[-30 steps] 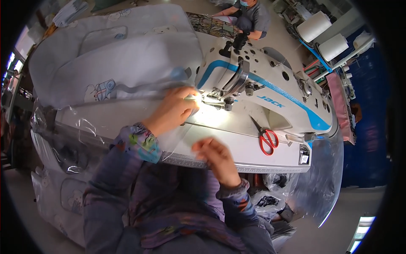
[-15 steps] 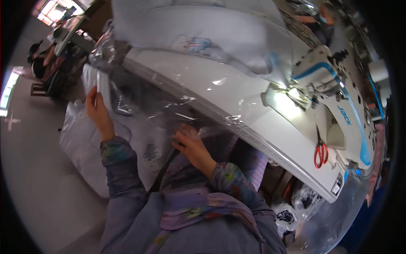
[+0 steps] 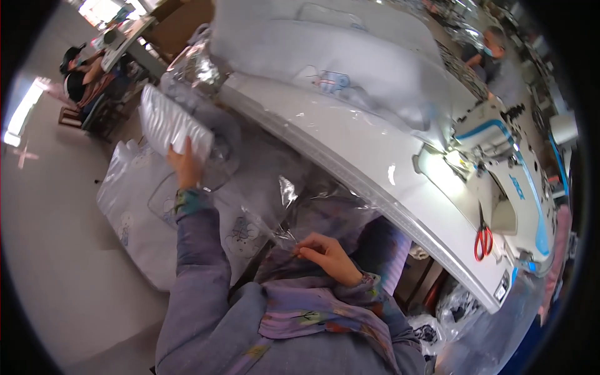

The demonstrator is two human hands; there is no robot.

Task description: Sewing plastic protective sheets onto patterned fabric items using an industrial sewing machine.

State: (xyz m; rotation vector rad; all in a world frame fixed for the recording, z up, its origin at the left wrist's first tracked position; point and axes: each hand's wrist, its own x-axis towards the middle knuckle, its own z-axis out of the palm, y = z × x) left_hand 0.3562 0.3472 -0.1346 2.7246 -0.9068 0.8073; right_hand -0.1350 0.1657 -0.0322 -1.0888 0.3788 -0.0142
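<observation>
At the left, my left hand [image 3: 185, 165] is raised against the lower edge of a shiny white folded padded piece [image 3: 167, 119], fingers and thumb closed on it. My right hand [image 3: 330, 257] pinches the edge of a clear plastic bag [image 3: 331, 201] above my lap. The crinkled film stretches leftward from there, beneath the table's front edge. Below and beside my left hand lies a large white padded piece [image 3: 140, 215] with printed cartoon figures, partly under clear film.
A white sewing table [image 3: 350, 140] runs diagonally, with a lit sewing machine [image 3: 500, 147] and red-handled scissors [image 3: 482, 240] on it. White printed fabric [image 3: 387, 56] covers its far side. Plastic bags [image 3: 459, 300] sit below at right. Two people work farther off.
My left hand has risen to the white folded piece, which now stands higher and tilted. My right hand has come lower and now pinches the film. The whole view has shifted slightly.
</observation>
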